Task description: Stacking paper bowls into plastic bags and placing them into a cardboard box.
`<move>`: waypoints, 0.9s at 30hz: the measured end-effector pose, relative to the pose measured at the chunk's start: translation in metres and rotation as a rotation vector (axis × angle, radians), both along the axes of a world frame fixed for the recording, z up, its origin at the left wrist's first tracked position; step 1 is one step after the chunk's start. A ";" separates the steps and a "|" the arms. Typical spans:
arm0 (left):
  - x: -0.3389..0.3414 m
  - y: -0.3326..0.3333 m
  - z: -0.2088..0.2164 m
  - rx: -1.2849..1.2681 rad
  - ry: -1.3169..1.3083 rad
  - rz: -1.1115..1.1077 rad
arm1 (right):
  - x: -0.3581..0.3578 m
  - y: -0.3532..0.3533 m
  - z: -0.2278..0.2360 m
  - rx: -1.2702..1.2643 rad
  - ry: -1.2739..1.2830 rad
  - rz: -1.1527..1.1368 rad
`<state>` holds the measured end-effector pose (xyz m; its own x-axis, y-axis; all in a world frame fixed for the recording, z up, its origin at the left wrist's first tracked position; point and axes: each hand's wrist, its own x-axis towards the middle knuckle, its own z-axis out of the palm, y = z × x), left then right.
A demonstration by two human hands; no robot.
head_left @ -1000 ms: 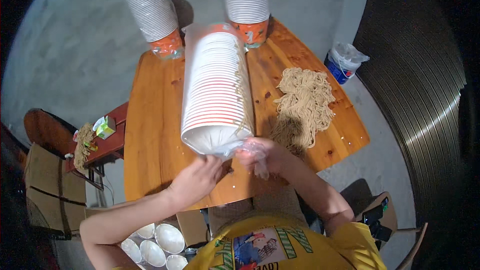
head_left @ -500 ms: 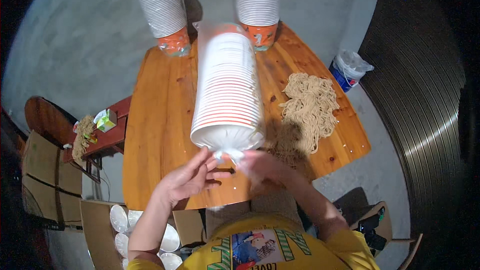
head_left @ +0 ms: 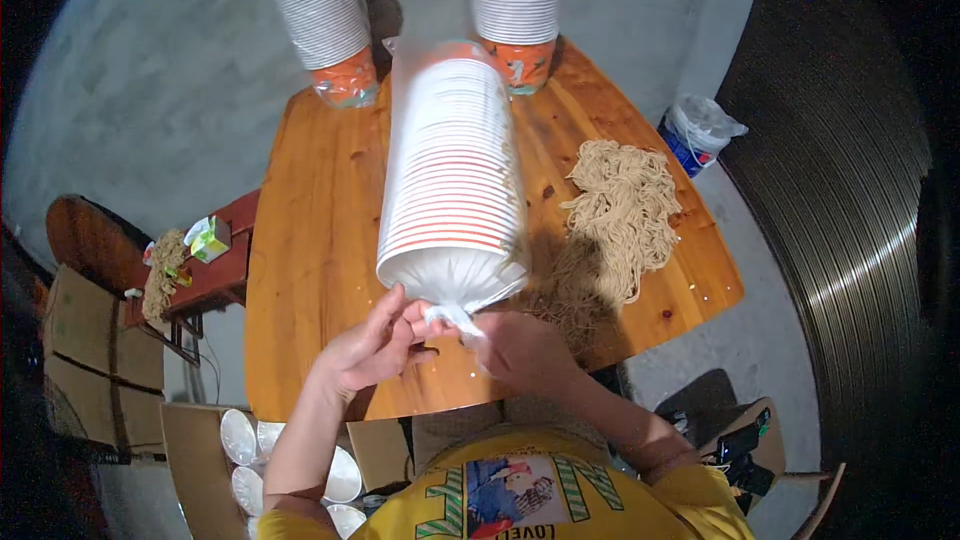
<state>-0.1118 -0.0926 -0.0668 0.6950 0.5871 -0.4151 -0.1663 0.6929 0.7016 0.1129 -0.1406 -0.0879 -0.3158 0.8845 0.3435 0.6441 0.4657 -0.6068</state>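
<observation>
A long stack of white paper buckets (head_left: 450, 170) with orange rims lies on the wooden table, inside a clear plastic bag (head_left: 455, 290). The bag's mouth is gathered into a twisted neck at the near end, below the open bottom-most rim. My left hand (head_left: 380, 345) has its thumb and fingers curled at the left of that neck, fingertips on the plastic. On the other side my right hand (head_left: 525, 350) is closed on the loose end of the bag. Its fingertips are partly hidden. A heap of beige string (head_left: 625, 220) lies to the right of the stack.
Two wrapped bucket stacks (head_left: 325, 20) (head_left: 515, 0) stand at the table's far edge (head_left: 310, 190). A blue-and-white pail (head_left: 695, 135) is on the floor at right. At left are a red bench (head_left: 235, 225) and cardboard boxes (head_left: 90, 330). White round tubs (head_left: 240, 435) sit in a box below.
The bag's neck is drawn out longer and tighter. My right hand has moved slightly down and right, and my left fingers have curled in at the neck.
</observation>
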 end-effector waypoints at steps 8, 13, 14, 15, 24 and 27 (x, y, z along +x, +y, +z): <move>0.018 -0.019 0.008 0.182 -0.057 -0.093 | -0.008 -0.007 -0.008 0.415 -0.306 0.029; 0.033 -0.029 0.009 0.196 -0.138 -0.034 | -0.011 -0.012 -0.009 0.308 -0.507 -0.117; 0.037 -0.031 0.008 0.161 -0.188 0.046 | -0.011 -0.013 -0.003 0.306 -0.505 -0.115; 0.039 -0.034 0.007 0.128 -0.237 0.129 | -0.011 -0.014 0.009 0.410 -0.353 -0.151; 0.059 -0.054 -0.006 -0.153 -0.587 0.393 | -0.030 -0.021 0.007 0.260 0.056 -0.179; 0.067 -0.058 -0.002 -0.154 -0.596 0.435 | -0.035 -0.009 -0.002 0.324 0.081 -0.292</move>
<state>-0.0447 -0.1509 -0.0688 0.5463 0.8257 -0.1408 -0.7685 0.5609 0.3080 0.0777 -0.1495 -0.0902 -0.0292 0.7755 0.6307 0.7336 0.4452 -0.5134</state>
